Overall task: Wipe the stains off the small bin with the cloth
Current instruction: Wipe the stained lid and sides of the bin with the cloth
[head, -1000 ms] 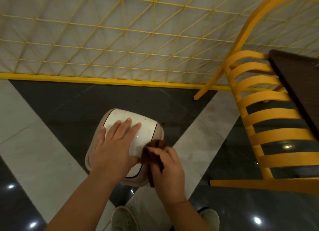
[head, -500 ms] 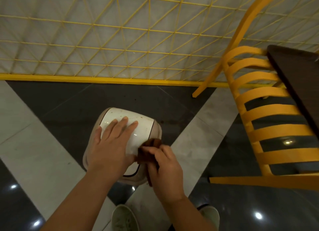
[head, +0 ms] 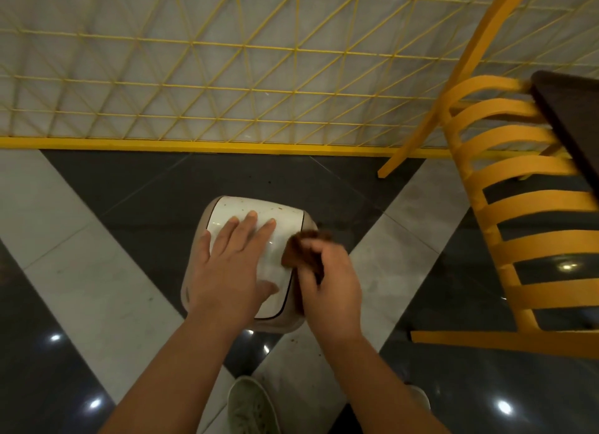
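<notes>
Tiled floor [head: 81, 287], L hand [head: 231, 271] flat on bin [head: 282, 216], R hand [head: 330, 284] gripping cloth [head: 298, 249]

no readable text, labels or numbers

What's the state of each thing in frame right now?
small bin: upright on the floor, lid shut, brown specks at its far edge.
cloth: bunched, pressed on the lid's right edge.
left hand: flat on the lid.
right hand: closed on the cloth, motion-blurred.
chair: standing right, unoccupied.

Tiled floor [head: 97, 287], small bin [head: 285, 323], chair [head: 531, 213]
</notes>
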The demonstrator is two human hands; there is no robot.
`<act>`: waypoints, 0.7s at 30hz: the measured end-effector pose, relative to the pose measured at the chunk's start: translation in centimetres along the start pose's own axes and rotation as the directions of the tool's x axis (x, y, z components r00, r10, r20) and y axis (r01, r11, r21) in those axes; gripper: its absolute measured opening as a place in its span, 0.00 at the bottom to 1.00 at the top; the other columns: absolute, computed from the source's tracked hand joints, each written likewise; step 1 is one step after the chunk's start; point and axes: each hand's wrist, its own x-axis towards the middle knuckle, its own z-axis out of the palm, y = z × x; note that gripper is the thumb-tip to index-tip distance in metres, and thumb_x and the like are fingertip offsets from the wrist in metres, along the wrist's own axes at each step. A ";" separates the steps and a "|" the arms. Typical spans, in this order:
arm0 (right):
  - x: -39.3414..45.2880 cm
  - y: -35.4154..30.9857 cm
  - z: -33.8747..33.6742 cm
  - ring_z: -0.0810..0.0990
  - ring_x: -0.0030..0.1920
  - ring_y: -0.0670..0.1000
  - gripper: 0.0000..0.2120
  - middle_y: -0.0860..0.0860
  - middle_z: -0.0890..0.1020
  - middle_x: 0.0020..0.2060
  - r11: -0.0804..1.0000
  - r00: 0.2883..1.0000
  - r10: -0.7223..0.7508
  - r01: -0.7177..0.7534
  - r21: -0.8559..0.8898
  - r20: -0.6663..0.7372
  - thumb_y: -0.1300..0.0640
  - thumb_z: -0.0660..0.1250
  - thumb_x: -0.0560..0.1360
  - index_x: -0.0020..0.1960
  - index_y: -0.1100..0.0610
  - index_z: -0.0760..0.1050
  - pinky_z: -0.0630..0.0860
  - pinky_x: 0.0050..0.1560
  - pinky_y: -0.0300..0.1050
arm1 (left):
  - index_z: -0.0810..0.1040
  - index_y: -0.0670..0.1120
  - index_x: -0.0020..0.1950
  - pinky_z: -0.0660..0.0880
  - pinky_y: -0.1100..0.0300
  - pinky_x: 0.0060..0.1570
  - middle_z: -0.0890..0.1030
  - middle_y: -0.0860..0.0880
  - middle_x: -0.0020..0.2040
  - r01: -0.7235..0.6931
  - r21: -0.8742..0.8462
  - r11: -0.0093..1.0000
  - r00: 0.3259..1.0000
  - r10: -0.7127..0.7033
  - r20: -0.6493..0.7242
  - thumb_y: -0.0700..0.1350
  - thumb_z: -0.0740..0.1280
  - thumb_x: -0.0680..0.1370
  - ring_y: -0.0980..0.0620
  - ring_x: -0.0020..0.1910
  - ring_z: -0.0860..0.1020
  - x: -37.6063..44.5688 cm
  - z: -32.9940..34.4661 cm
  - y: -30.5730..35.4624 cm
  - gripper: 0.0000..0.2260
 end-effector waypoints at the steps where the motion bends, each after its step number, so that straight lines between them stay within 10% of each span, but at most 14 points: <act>1: -1.5 0.4 0.1 0.73 0.49 0.38 0.15 0.41 0.75 0.50 0.998 0.998 -0.062 0.062 -0.010 0.014 0.60 0.67 0.73 0.56 0.46 0.74 0.70 0.50 0.27 | 0.38 0.61 0.75 0.42 0.46 0.75 0.42 0.55 0.78 -0.005 -0.002 1.000 1.000 0.005 -0.007 0.61 0.65 0.74 0.52 0.77 0.41 -0.1 0.1 0.0 0.42; 5: -1.7 0.7 0.0 0.74 0.47 0.39 0.15 0.42 0.76 0.49 0.993 0.994 -0.107 0.109 -0.053 0.036 0.60 0.67 0.73 0.56 0.45 0.75 0.71 0.46 0.26 | 0.39 0.61 0.76 0.41 0.47 0.74 0.42 0.55 0.78 -0.009 -0.017 1.000 1.000 0.008 -0.017 0.61 0.65 0.74 0.52 0.77 0.41 -0.2 0.2 0.0 0.40; 13: 6.4 -0.6 -0.1 0.76 0.49 0.44 0.11 0.44 0.76 0.53 0.955 0.957 0.290 -0.291 0.054 0.024 0.50 0.61 0.78 0.59 0.43 0.75 0.78 0.49 0.43 | 0.38 0.61 0.75 0.38 0.47 0.73 0.42 0.55 0.78 0.010 -0.016 1.000 1.000 -0.010 -0.019 0.60 0.67 0.73 0.52 0.77 0.40 0.0 0.2 0.1 0.43; 21: -2.6 0.2 0.1 0.75 0.47 0.40 0.15 0.40 0.74 0.50 0.999 0.998 -0.012 0.015 -0.048 0.069 0.59 0.68 0.73 0.55 0.44 0.77 0.74 0.48 0.30 | 0.38 0.61 0.75 0.40 0.47 0.74 0.41 0.55 0.78 0.002 -0.008 1.000 1.000 -0.002 -0.024 0.60 0.64 0.75 0.52 0.77 0.40 -0.2 0.5 0.0 0.40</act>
